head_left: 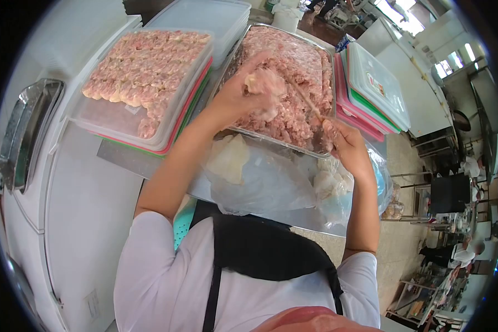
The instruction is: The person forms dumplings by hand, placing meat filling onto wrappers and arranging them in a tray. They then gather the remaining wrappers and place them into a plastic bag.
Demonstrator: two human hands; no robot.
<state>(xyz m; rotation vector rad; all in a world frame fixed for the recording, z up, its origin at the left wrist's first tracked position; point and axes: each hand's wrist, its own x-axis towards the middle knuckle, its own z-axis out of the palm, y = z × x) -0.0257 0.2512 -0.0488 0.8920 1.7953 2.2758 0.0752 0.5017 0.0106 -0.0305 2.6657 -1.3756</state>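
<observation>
While the left hand (pixel 240 93) half-cups a blurred pale, soft wrapper (pixel 268 89), the right hand (pixel 344 141) grips a thin wooden stick (pixel 306 102), fingers closed, over pink mince (pixel 312 62) in a metal tray (pixel 282 145); likely filling, calls for steady palm.

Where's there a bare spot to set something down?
The near left part of the clear tray, between the filled pieces and its rim. A narrow strip of metal table shows below that tray, left of the plastic bags. It's crowded at the bags, the meat tray and the stacked lids.
</observation>
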